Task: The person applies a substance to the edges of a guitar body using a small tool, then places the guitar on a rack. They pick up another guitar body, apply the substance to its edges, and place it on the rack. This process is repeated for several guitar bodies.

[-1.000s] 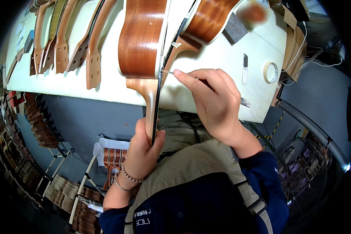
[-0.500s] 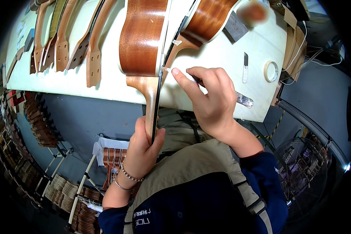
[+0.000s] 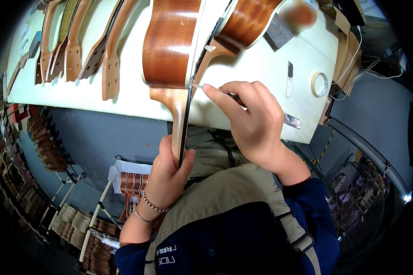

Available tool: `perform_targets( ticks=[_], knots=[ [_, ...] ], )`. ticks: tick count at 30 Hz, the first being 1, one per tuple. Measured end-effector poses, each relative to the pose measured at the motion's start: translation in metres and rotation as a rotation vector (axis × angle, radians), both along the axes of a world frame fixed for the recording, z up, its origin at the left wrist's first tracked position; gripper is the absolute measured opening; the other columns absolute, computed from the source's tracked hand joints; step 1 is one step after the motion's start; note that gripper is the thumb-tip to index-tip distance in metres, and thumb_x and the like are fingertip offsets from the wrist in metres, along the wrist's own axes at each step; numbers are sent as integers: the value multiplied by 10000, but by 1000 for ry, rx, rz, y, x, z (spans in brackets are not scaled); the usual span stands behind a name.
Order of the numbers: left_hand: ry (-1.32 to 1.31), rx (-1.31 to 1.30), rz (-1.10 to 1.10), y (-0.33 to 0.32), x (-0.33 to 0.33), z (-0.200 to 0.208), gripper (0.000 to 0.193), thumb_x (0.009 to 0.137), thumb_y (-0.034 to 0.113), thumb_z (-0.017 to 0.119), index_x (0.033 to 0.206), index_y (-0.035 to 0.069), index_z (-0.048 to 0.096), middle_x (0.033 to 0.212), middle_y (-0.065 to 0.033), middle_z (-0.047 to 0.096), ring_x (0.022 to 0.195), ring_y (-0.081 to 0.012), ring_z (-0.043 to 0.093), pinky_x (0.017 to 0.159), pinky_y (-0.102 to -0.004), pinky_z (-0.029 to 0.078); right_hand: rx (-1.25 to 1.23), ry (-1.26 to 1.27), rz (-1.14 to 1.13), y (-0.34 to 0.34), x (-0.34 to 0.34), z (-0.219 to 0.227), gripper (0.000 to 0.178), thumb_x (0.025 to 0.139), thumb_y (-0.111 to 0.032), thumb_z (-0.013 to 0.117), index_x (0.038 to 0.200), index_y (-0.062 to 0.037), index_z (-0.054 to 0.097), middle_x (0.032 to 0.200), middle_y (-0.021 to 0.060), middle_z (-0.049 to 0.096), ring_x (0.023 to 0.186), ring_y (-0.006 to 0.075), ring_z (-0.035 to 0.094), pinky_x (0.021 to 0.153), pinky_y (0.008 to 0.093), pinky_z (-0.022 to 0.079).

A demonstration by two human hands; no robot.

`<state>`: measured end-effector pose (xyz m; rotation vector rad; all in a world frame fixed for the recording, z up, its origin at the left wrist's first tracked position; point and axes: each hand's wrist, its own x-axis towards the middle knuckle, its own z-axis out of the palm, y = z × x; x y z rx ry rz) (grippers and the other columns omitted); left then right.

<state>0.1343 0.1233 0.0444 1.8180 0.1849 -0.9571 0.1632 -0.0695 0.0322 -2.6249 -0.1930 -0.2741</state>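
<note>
A ukulele with a glossy brown wooden body and pale edge binding lies on its side on the white worktop, its neck pointing toward me. My left hand is wrapped around that neck, below the heel. Beside the neck joint, my right hand pinches a thin tool with a pale tip; its exact kind is mostly hidden by the fingers. The tip meets the edge where body and dark fretboard come together. A second ukulele lies just to the right, with a small whitish scrap by its neck.
Several ukulele necks reach over the worktop's left side. To the right are a blade, a tape roll, a dark block and a tape-wrapped strip. A fan stands low right; racks of wooden parts stand low left.
My right hand has shifted slightly right and down, the tool tip still at the joint. The held ukulele has moved slightly right. My left hand keeps its grip on the neck.
</note>
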Motion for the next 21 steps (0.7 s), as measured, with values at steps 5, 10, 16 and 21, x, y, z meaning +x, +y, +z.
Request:
perform_targets(
  ticks=[5,10,16,21],
  knots=[
    [-9,-5,1,0,-1,-1,289,859,101,554,1063,-35,401,708,-159,538,629,-264,556,581,-328,436,57,-32,-5,-4,3,-6,384,609,16,606,958,-120,689,767,6,574,630,155,507,546,249,436],
    [-8,-4,-1,0,-1,-1,291,860,103,555,1067,-35,403,709,-157,539,628,-259,556,580,-324,435,2,-41,-25,-1,4,-7,386,610,14,607,960,-126,689,772,1,572,625,150,498,542,249,434],
    [4,10,-2,-2,0,0,289,861,103,556,1068,-34,407,700,-153,539,620,-257,557,573,-322,434,-11,-31,8,-1,-2,-3,379,615,-1,611,959,-137,691,782,3,575,621,146,493,531,247,428],
    [-13,6,7,-2,-1,-1,288,860,104,558,1064,-33,409,686,-150,533,608,-258,550,567,-326,432,26,-97,-20,-4,2,-11,379,618,-12,614,963,-147,691,792,-1,577,619,146,492,530,243,426]
  ],
)
